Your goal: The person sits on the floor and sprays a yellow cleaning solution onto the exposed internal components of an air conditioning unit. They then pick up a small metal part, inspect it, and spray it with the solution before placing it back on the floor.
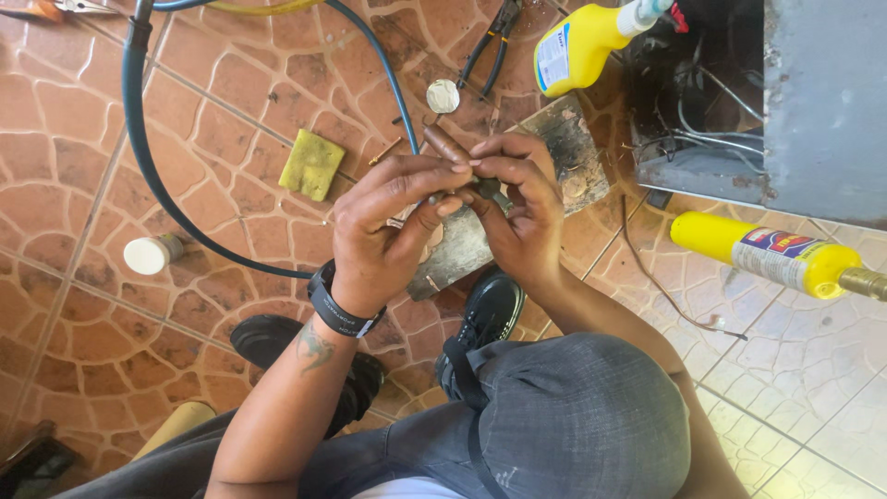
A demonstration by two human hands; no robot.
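My left hand [383,231] and my right hand [522,208] meet in the middle of the head view, fingertips together. Between them they pinch a short copper pipe piece [445,144] with a small dark fitting [488,189] at its lower end. The left hand wears a black wristband and its thumb presses against the fitting. The right hand's fingers curl around the fitting from the other side. Most of the fitting is hidden by fingers. A scorched grey wooden board [573,152] lies on the tiled floor just under the hands.
A blue hose [139,157] curves across the tiles at left. A yellow sponge [311,164], a small white-capped jar [152,253] and a round white disc [443,95] lie nearby. Two yellow gas cylinders [767,253] [577,46], black pliers [490,46] and an open metal unit [804,102] sit right.
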